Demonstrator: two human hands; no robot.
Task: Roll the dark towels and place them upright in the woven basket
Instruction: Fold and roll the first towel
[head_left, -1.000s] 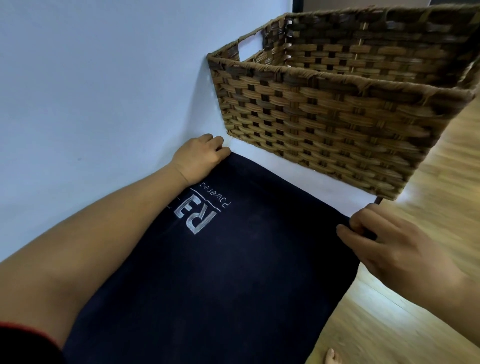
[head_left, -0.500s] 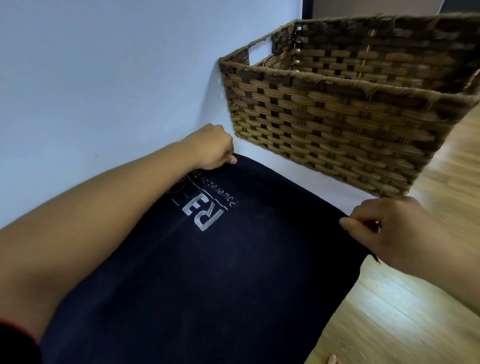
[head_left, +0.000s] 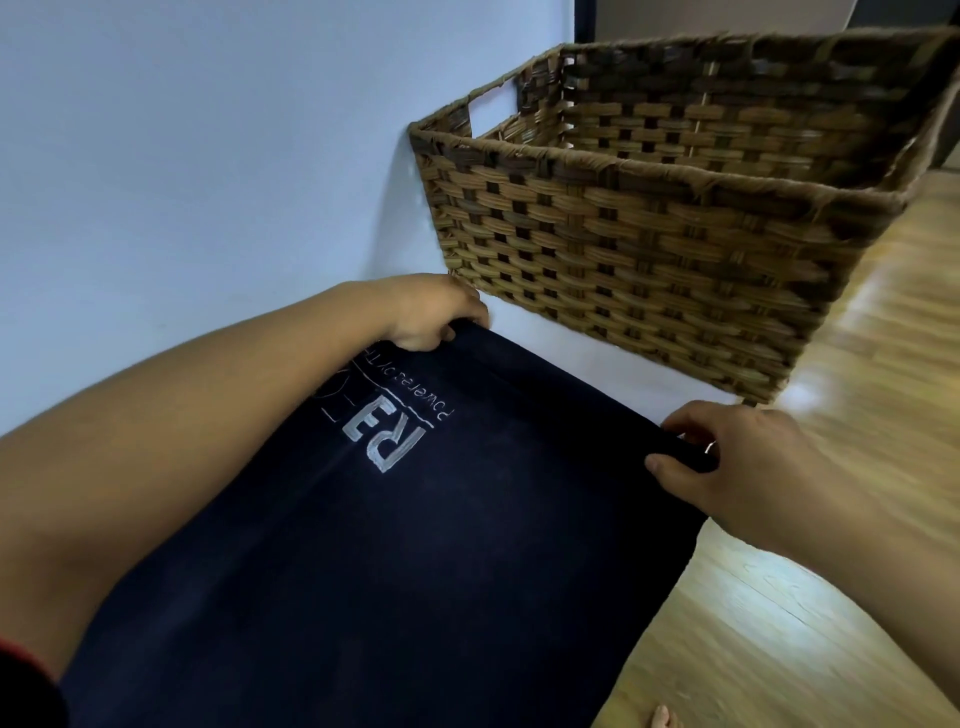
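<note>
Towel (head_left: 415, 545) lies flat on the white surface (head_left: 597, 374), print side up, its far edge just short of the basket (head_left: 649, 249). Left hand (head_left: 431, 312) has its fingers curled over the far left corner, and right hand (head_left: 737, 457) pinches the far right corner with the thumb on top. Both have a closed grip on the cloth, and the far hem is lifted into what I judge to be the first turn of the roll. Risks from here: if one hand turns faster than the other, the roll will likely cone and the ends won't be square. A roll like that probably won't stand upright. A slack first turn would give a soft core that slumps once let go. The towel's right side runs along the edge of the surface above the wood floor (head_left: 779, 623), so a sideways pull could drag that side off. My left forearm rests across the cloth and may wrinkle it as the roll comes toward me. Basket: open top, near wall facing me, no towel visible above the rim or against the inner walls. Its bottom is hidden, so I can't tell what it holds.
</note>
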